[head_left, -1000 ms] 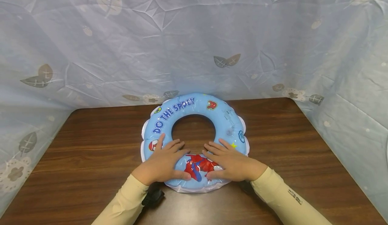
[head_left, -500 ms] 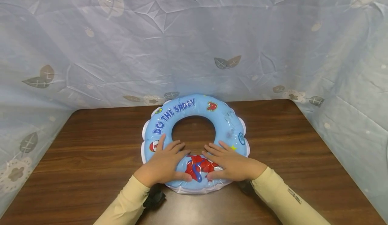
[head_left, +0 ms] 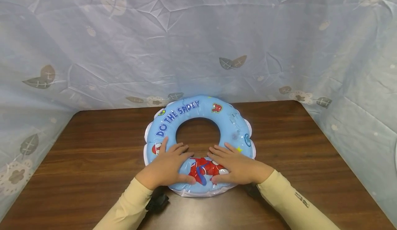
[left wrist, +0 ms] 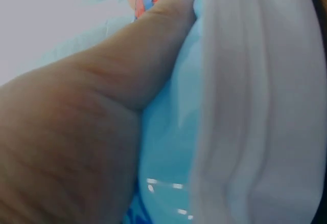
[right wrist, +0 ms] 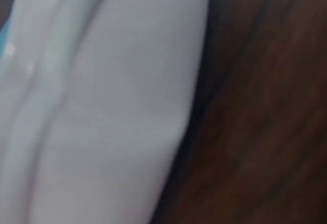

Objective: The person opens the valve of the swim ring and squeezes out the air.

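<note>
A light-blue inflatable swim ring (head_left: 198,106) with a white scalloped edge lies flat, printed with "DO THE SPIDEY" and a red-and-blue figure. My left hand (head_left: 165,166) rests on its near left part, fingers spread and fairly straight. On the near right part lies my right hand (head_left: 237,166), also with extended fingers, the thumbs pointing toward each other across the red figure. In the left wrist view the left thumb (left wrist: 148,40) lies along the blue vinyl beside the white edge. Only the ring's white edge (right wrist: 122,91) and the wood show in the right wrist view.
The ring is on a brown wood-grain table (head_left: 93,154). A pale blue-grey leaf-print cloth (head_left: 198,44) hangs behind the table and along both sides. A black wrist device (head_left: 157,201) sits under the left wrist.
</note>
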`<state>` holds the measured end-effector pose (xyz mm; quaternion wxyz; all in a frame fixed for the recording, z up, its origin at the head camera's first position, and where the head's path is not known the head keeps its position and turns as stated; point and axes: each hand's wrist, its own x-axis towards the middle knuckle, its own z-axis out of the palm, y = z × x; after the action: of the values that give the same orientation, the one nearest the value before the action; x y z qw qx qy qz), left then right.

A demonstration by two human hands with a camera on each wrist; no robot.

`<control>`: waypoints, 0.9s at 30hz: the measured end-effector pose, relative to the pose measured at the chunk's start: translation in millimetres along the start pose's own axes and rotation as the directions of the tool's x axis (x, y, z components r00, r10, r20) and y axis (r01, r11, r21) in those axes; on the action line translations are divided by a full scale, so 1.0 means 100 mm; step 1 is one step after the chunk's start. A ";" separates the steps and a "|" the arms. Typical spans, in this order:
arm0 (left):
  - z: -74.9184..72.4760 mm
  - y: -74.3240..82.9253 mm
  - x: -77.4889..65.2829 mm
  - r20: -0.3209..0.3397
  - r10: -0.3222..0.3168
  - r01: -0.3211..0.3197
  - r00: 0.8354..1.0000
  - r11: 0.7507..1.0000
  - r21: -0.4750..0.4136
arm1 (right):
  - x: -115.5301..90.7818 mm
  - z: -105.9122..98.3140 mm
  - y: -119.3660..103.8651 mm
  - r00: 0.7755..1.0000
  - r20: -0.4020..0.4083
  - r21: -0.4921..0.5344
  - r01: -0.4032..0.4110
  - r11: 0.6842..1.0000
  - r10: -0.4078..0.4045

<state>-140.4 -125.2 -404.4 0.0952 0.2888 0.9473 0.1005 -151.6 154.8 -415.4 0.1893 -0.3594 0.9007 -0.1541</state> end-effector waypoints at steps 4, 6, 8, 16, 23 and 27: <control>-0.02 0.03 0.00 -0.033 0.023 -0.023 0.999 1.000 -0.020 | 0.00 -0.01 -0.01 1.000 -0.021 -0.022 -0.004 1.000 0.004; -0.04 0.05 -0.01 -0.050 0.037 -0.038 0.998 0.999 -0.017 | -0.01 -0.02 -0.02 0.999 -0.031 -0.037 -0.007 0.999 0.006; -0.06 0.06 -0.03 -0.063 0.026 -0.026 0.998 1.000 0.003 | -0.02 -0.04 -0.04 0.999 -0.042 -0.052 -0.009 0.999 0.007; -0.13 0.07 -0.11 -0.044 -0.135 0.136 0.990 0.991 0.012 | -0.10 -0.12 -0.13 0.994 -0.098 -0.072 -0.051 0.996 0.044; -0.18 0.07 -0.14 -0.042 -0.335 0.336 0.941 0.942 0.016 | -0.12 -0.13 -0.18 0.991 -0.116 -0.088 -0.075 0.993 0.065; -0.20 0.08 -0.16 -0.038 -0.401 0.401 0.915 0.916 -0.001 | -0.14 -0.12 -0.21 0.992 -0.099 -0.068 -0.090 0.994 0.083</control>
<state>-128.1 -129.9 -381.1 0.0949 0.0868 0.9884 0.0812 -135.6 151.7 -393.3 0.1392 -0.3189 0.9284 -0.1302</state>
